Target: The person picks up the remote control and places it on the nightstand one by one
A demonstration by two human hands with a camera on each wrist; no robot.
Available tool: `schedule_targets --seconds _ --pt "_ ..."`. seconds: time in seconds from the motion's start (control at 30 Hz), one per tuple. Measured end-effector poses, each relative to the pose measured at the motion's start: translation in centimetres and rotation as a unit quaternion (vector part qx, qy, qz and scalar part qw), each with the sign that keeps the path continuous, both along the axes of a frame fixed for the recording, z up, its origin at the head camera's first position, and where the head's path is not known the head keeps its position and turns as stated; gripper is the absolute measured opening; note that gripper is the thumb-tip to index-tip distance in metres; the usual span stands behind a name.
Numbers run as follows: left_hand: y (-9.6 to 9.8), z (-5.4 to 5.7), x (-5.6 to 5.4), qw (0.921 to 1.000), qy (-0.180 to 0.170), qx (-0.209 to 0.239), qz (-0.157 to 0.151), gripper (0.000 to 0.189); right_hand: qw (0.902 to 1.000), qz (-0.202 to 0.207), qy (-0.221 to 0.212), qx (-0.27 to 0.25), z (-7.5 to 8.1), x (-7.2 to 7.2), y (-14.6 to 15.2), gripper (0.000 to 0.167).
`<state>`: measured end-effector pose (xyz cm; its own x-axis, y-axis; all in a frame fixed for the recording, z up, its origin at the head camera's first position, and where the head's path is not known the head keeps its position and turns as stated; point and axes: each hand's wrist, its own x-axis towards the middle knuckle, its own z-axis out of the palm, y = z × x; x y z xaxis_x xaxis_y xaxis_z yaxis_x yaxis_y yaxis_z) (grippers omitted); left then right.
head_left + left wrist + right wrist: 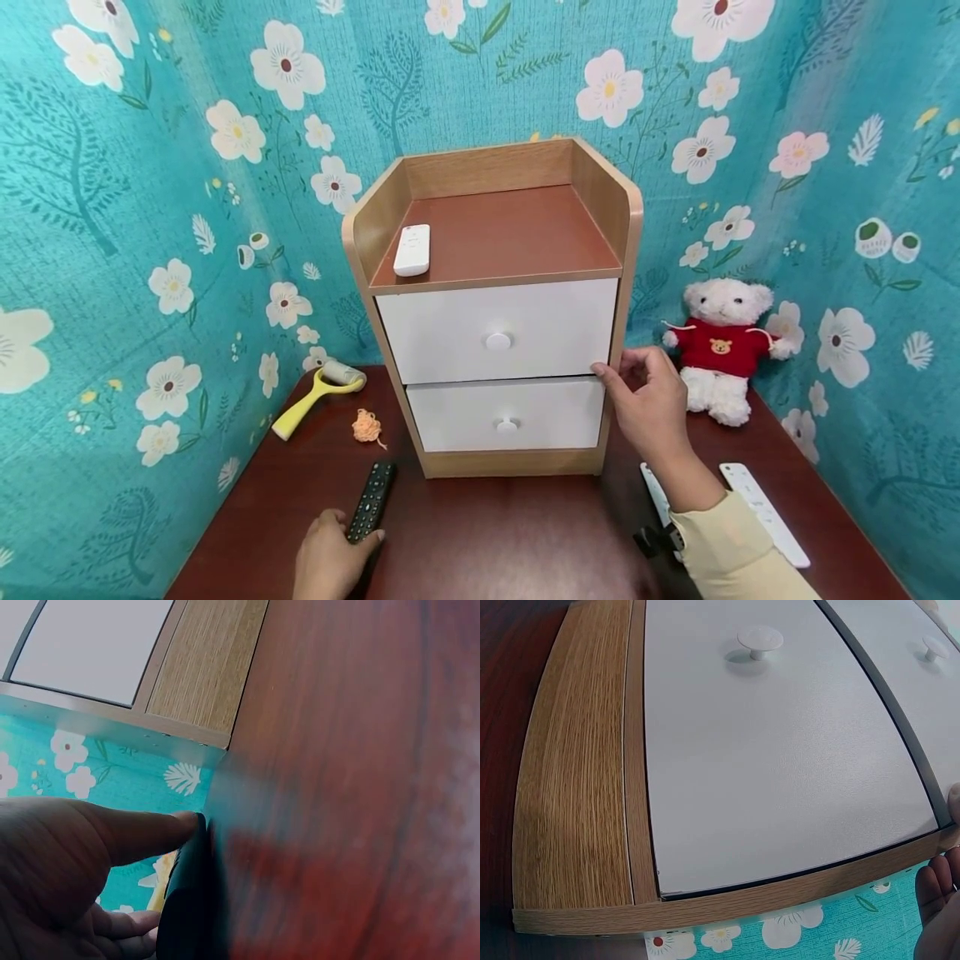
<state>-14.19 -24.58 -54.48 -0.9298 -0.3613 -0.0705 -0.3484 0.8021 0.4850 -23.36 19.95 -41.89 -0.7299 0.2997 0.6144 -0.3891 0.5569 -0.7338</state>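
A small wood-trimmed cabinet (493,327) with two white drawers, each with a round white knob, stands upright on the table. My right hand (651,398) holds its right side edge, thumb on the front near the gap between the drawers, fingers along the side panel. Only the fingertips (930,889) show in the right wrist view. Both drawers look pushed in. Left of the cabinet's front, my left hand (334,553) grips a black remote control (371,500) by its sides. In the left wrist view the thumb presses one edge of the black remote (184,907).
On the cabinet's top lies a white remote (412,250). A yellow lint roller (318,396) and an orange yarn clump (367,427) lie left. At right are a white teddy bear (722,346), a long white remote (765,512) and another white remote (657,492) partly under my forearm.
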Motion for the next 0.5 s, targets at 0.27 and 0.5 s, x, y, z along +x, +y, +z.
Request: schedule_targets --seconds 0.27,0.5 --pt "-0.03 -0.15 0.17 0.9996 -0.024 0.013 0.000 0.072 0.9999 0.004 -0.011 0.002 -0.16 0.22 -0.05 0.036" --pt "0.16 0.30 0.14 0.9993 -0.037 0.007 -0.007 0.076 1.0000 0.000 -0.009 0.005 0.09 0.16 -0.04 0.036"
